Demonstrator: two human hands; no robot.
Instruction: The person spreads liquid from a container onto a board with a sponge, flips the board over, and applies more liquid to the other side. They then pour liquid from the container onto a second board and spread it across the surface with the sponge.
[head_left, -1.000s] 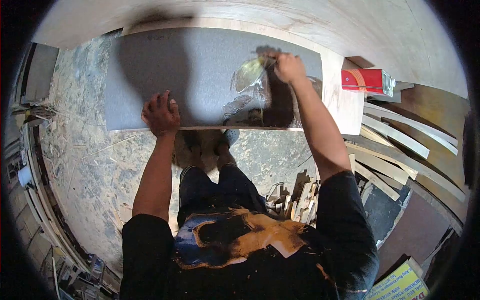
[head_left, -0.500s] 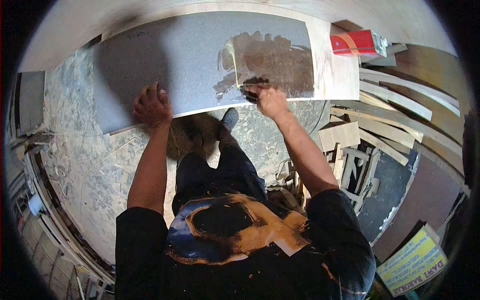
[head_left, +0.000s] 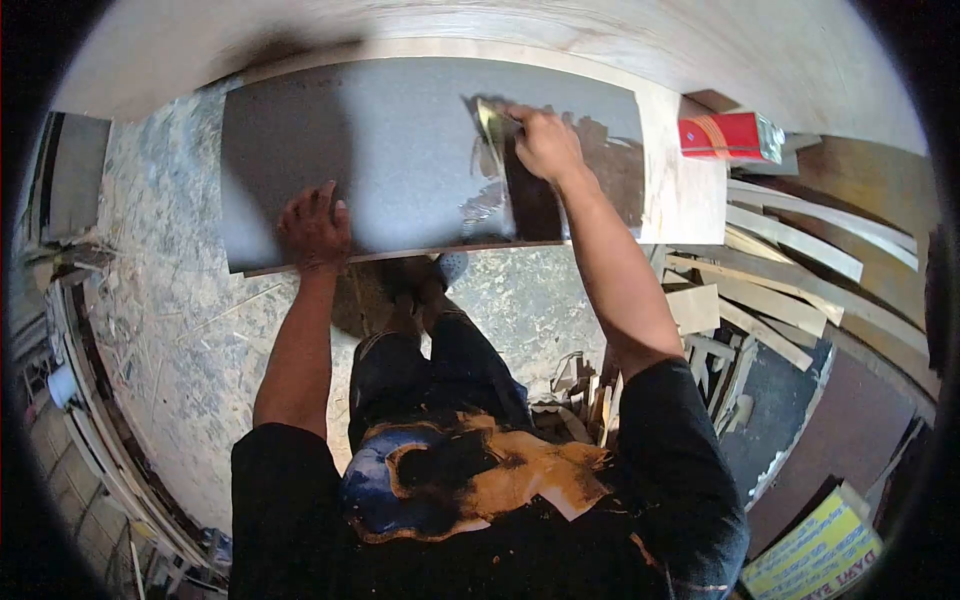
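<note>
A long grey sheet (head_left: pixel 410 150) lies on a pale board in front of me. My left hand (head_left: pixel 316 228) rests on the sheet near its front edge, fingers slightly apart, holding nothing. My right hand (head_left: pixel 548 145) is closed around a flat spreader (head_left: pixel 489 118), mostly hidden by the fingers and pressed to the sheet. Pale yellow glue shows along the tool's left side. To the right, a dark brown wet patch (head_left: pixel 622 185) covers the sheet's end, and smaller glossy smears (head_left: pixel 482 208) lie near the front edge.
A red can (head_left: pixel 718 138) lies beyond the sheet's right end. Wood strips and offcuts (head_left: pixel 790 225) are piled on the right, with a yellow printed box (head_left: pixel 815 550) at lower right. Long strips (head_left: pixel 110 430) line the left side. My feet stand on the dusty floor (head_left: pixel 180 340).
My right hand has moved from the sheet's front edge toward its far side with the spreader. The left hand stays on the sheet. The whole view has shifted slightly.
</note>
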